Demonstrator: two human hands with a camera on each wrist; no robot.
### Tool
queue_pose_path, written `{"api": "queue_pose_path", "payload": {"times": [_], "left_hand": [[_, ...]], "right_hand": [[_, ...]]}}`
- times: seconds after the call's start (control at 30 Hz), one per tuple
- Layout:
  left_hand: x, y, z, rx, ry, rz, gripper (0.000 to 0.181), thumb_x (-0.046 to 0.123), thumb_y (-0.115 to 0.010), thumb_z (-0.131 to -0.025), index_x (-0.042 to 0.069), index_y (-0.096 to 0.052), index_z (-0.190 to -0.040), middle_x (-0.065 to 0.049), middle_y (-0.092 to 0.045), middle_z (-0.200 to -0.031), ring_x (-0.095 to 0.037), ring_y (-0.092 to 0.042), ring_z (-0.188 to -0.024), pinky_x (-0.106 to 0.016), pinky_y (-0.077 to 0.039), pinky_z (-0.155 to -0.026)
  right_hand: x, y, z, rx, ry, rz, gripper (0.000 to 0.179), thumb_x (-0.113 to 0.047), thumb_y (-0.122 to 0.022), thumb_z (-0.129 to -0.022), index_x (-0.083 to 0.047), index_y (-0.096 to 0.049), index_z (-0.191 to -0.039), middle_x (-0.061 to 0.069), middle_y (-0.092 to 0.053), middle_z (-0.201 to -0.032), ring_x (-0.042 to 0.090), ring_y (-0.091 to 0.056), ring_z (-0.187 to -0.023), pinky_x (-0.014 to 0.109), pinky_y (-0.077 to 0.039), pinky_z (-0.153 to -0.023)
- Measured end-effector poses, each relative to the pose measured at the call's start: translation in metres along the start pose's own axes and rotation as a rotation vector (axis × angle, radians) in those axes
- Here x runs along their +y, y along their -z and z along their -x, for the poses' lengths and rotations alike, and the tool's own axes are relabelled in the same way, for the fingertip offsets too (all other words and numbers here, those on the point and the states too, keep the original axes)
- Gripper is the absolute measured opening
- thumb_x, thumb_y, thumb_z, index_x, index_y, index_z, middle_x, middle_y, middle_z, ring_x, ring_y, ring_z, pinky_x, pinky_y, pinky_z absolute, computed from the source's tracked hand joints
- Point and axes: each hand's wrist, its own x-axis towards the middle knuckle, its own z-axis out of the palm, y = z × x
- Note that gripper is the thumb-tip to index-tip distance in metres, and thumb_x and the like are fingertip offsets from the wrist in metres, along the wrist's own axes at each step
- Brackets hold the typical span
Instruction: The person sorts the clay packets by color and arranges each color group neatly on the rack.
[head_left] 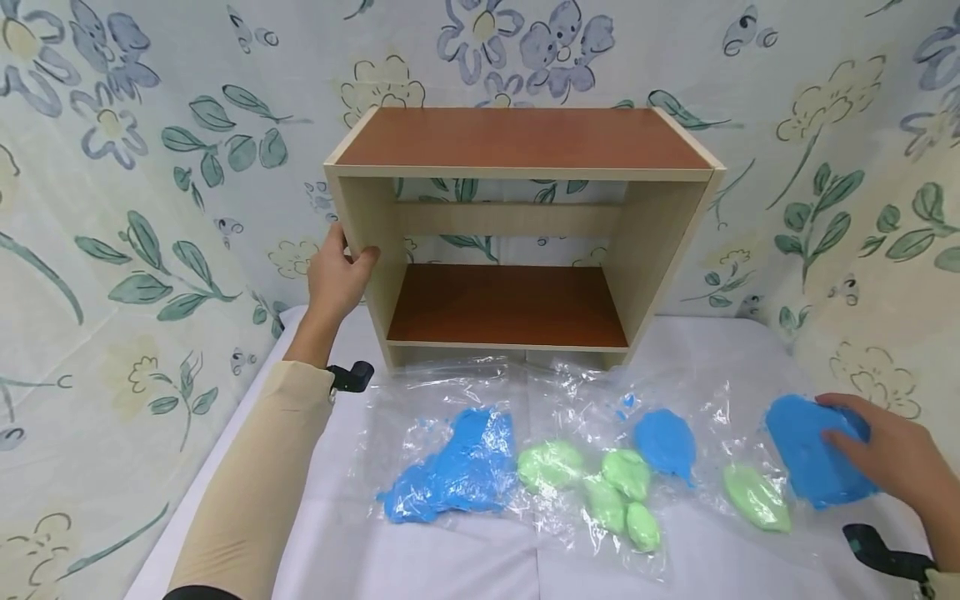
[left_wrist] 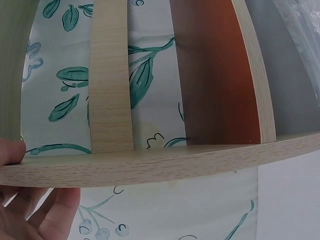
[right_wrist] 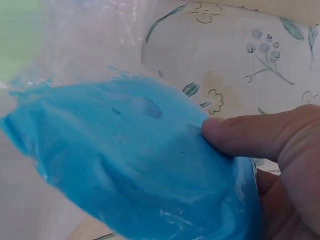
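A small wooden shelf unit point(head_left: 525, 218), pale wood with red-brown boards, stands against the patterned cloth. My left hand point(head_left: 339, 271) grips the front edge of its left side panel point(left_wrist: 150, 165), thumb inside and fingers outside. On the right, my right hand point(head_left: 892, 446) holds a clear plastic bag of blue putty point(right_wrist: 130, 155), thumb on top and fingers behind or beneath. Left of that hand, a lump of green putty point(head_left: 757, 497) lies in clear plastic.
In front of the shelf, more clear plastic holds a large blue lump point(head_left: 465, 467), several green lumps point(head_left: 626, 473) and a round blue lump point(head_left: 665, 442). They lie on a white-covered table point(head_left: 480, 567). Flowered cloth point(head_left: 187, 183) hangs behind and at both sides.
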Motion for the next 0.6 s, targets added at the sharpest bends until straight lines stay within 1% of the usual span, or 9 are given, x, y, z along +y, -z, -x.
{"api": "queue_pose_path", "payload": {"times": [0.13,0.2,0.4,0.5,0.6], "left_hand": [[-0.001,0.002,-0.002,-0.014,-0.017,-0.011,0.055,0.033,-0.051,-0.099,0.017,-0.035,-0.150,-0.009,-0.046,-0.154,-0.037,-0.055,-0.133,-0.053,-0.052,-0.101],[-0.002,0.003,-0.002,-0.024,-0.020,-0.001,0.056,0.032,-0.052,-0.099,0.017,-0.035,-0.149,-0.009,-0.045,-0.155,-0.037,-0.055,-0.133,-0.052,-0.052,-0.102],[-0.003,0.005,-0.001,-0.041,-0.008,0.026,0.056,0.030,-0.053,-0.098,0.017,-0.036,-0.149,-0.008,-0.045,-0.155,-0.036,-0.054,-0.133,-0.051,-0.051,-0.103],[-0.002,0.005,-0.001,-0.042,-0.008,0.023,0.056,0.030,-0.053,-0.098,0.018,-0.035,-0.149,-0.008,-0.045,-0.155,-0.036,-0.055,-0.133,-0.051,-0.052,-0.103],[-0.002,0.005,-0.001,-0.041,-0.012,0.021,0.056,0.030,-0.054,-0.098,0.017,-0.036,-0.149,-0.008,-0.045,-0.155,-0.037,-0.055,-0.132,-0.051,-0.052,-0.102]], "right_hand": [[-0.007,0.013,-0.005,-0.023,-0.015,0.018,0.059,-0.009,-0.062,-0.093,0.003,-0.034,-0.143,0.048,-0.034,-0.131,0.069,-0.037,-0.104,0.078,-0.041,-0.074],[-0.009,0.017,-0.008,-0.009,-0.010,0.022,0.061,-0.008,-0.063,-0.093,0.003,-0.033,-0.144,0.048,-0.036,-0.129,0.069,-0.038,-0.101,0.077,-0.042,-0.073],[-0.017,0.029,-0.014,0.057,0.025,0.015,0.063,-0.008,-0.063,-0.093,0.002,-0.032,-0.147,0.048,-0.037,-0.132,0.070,-0.039,-0.103,0.079,-0.040,-0.074],[-0.023,0.036,-0.017,0.106,0.018,-0.007,0.064,-0.008,-0.061,-0.095,0.001,-0.031,-0.150,0.047,-0.036,-0.136,0.071,-0.040,-0.105,0.079,-0.039,-0.076],[-0.032,0.044,-0.017,0.150,-0.011,-0.059,0.063,-0.014,-0.056,-0.099,-0.002,-0.027,-0.153,0.045,-0.031,-0.143,0.071,-0.039,-0.110,0.080,-0.038,-0.079]]}}
